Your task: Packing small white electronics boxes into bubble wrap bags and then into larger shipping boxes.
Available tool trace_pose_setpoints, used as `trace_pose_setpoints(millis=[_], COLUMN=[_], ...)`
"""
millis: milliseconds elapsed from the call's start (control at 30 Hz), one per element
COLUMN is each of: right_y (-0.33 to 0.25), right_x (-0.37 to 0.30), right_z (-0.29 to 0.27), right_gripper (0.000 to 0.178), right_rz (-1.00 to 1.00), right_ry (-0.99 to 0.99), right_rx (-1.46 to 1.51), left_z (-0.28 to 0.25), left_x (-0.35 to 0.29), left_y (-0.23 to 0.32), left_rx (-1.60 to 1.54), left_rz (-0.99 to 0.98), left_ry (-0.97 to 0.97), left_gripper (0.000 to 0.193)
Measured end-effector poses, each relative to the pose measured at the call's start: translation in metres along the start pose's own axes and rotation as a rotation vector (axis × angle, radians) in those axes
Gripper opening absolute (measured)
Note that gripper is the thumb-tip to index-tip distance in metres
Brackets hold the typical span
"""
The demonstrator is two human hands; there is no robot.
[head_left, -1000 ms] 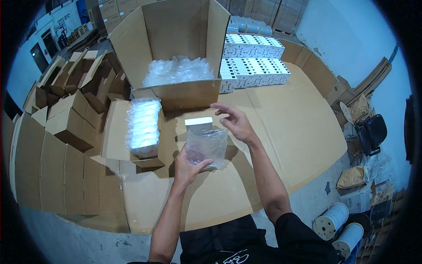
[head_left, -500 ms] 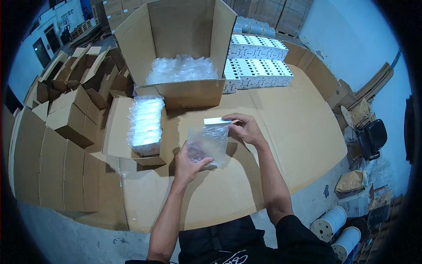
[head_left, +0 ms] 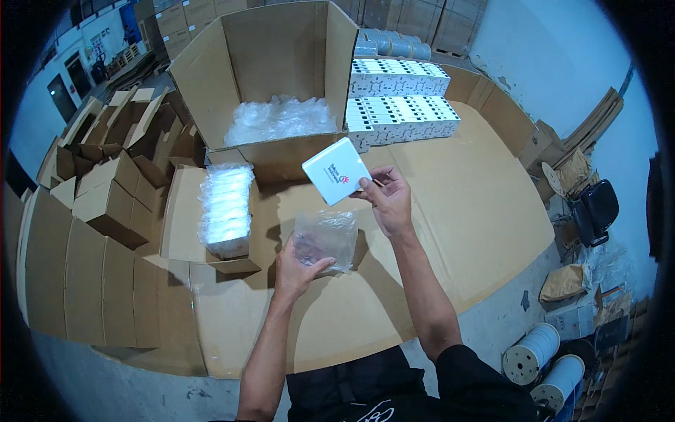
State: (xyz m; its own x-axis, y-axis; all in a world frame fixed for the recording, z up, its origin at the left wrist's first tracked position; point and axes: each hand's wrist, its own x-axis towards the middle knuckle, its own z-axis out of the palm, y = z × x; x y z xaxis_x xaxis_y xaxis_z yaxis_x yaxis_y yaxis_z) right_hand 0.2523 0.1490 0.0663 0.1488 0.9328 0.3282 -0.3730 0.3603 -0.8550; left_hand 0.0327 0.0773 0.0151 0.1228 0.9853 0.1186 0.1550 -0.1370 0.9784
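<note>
White box (head_left: 336,180) in right hand (head_left: 388,200) (left hand (head_left: 295,271) pinches clear bag (head_left: 325,239)).

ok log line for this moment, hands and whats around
left hand: holds clear plastic bag | right hand: holds white square box | behind: open carton of plastic bags

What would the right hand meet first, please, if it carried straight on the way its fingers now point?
Probably the open cardboard box: the right hand, pinching a white square box, points up and left toward its front wall, though depth is hard to judge.
</note>
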Motion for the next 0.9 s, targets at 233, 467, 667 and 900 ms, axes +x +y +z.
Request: trace_pose_setpoints(millis=[233,467,667,900], right_y=[0.011,0.007,0.001,0.003], right_x=[-0.007,-0.005,-0.006,-0.006], right_z=[-0.007,-0.015,-0.013,-0.017], right_gripper=[0.019,0.018,0.017,0.017], right_rz=[0.049,0.043,0.088,0.106], right_ry=[-0.112,-0.173,-0.236,-0.289], right_rx=[-0.072,-0.161,-0.163,-0.249], left_z=[-0.002,-0.001,-0.002,0.000], left_x=[0.000,0.003,0.002,0.003], left_y=[0.000,-0.006,-0.006,-0.007], left_rx=[0.067,-0.027,0.013,-0.013], left_rz=[-0.053,-0.034,-0.059,-0.043], left_ry=[-0.013,-0.002,0.003,0.006], left_gripper=[0.061,0.061,0.062,0.061])
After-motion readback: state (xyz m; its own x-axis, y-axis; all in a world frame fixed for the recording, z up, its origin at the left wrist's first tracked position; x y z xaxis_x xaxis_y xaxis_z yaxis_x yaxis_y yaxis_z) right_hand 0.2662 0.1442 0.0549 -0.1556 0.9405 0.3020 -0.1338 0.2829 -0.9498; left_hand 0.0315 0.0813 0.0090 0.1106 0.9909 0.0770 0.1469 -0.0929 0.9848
